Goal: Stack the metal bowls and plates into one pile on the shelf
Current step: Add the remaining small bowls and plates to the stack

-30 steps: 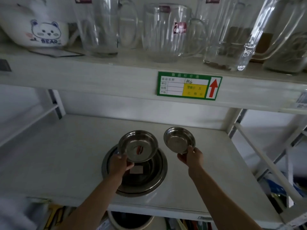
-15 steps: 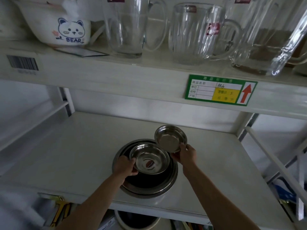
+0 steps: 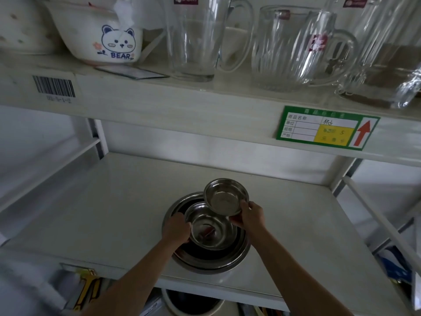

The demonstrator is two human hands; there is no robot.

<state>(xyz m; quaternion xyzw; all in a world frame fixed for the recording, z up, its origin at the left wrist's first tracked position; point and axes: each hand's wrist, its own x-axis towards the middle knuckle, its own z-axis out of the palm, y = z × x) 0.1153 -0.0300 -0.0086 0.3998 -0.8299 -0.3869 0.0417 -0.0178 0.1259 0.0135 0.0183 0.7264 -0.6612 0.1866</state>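
A large metal bowl [image 3: 205,261] sits on the white shelf [image 3: 95,206]. Inside it lies a medium metal bowl [image 3: 209,231], and my left hand [image 3: 176,228] grips its left rim. My right hand [image 3: 250,215] pinches the near rim of a small metal bowl [image 3: 225,196], held tilted above the back right edge of the medium bowl. Both forearms reach in from the bottom of the view.
The upper shelf carries a white bear-print bowl [image 3: 104,39] and several glass jugs [image 3: 193,39], close above the working space. A green price label [image 3: 325,127] hangs on its front edge. White shelf posts [image 3: 387,224] stand at the right. More items sit below the shelf.
My left hand has lowered the medium bowl into the large bowl. My right hand has carried the small bowl left, over the medium bowl's rim.
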